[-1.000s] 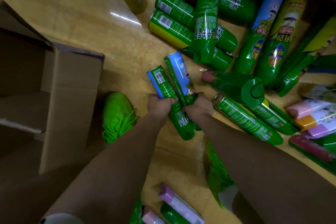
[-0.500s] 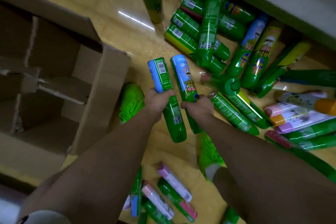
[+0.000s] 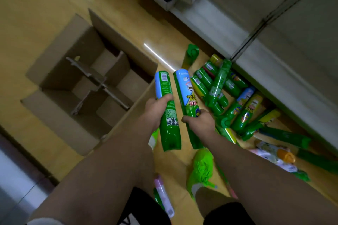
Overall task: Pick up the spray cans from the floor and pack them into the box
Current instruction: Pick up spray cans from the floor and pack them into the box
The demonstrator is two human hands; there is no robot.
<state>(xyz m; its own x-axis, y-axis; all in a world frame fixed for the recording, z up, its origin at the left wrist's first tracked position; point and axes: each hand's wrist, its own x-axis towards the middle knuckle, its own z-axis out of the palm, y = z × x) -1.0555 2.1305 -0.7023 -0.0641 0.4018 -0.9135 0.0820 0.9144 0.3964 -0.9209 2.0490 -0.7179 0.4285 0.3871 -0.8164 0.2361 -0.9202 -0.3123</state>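
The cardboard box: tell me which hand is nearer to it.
Left. The left hand, gripping a can, is just beside the cardboard box at its near-right edge; the right hand, gripping another can, is farther right, toward the pile of cans.

The room is dim and the colours sit murky. Two thin white streaks of glare cut across the glossy floor (image 3: 45,14) toward its far edge. Everything smears with motion blur, worst on the cans (image 3: 228,97) at right; lines bend near the corners.
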